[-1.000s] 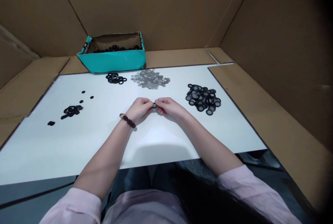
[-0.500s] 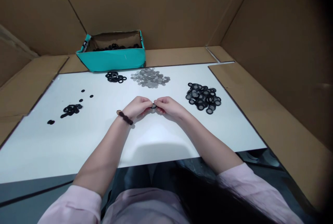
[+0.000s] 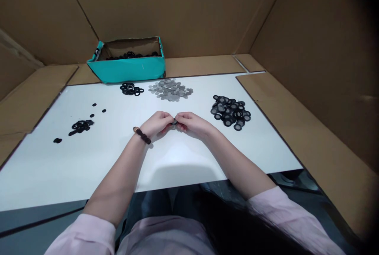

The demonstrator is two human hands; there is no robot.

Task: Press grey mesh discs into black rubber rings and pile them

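Between my fingertips is a small black ring with a grey disc (image 3: 174, 122) against it, partly hidden by the fingers. My left hand (image 3: 160, 123) pinches its left side, and my right hand (image 3: 189, 122) pinches its right side. Both hands are close together just above the white table top (image 3: 177, 148). Beyond them lies a spread heap of loose grey discs (image 3: 171, 90). To its left is a small cluster of black rings (image 3: 130, 89). On the right sits a pile of black rings with grey centres (image 3: 231, 112).
A turquoise box (image 3: 130, 69) holding black rings stands at the back left. Black rings and discs (image 3: 81, 126) lie on the left, with a few single black discs (image 3: 57, 140) around them. Cardboard walls (image 3: 189, 14) enclose the back and sides.
The ring and disc between my fingertips have tilted slightly, and less of the grey shows below. Both hands keep nearly the same place; the whole view has shifted a little.
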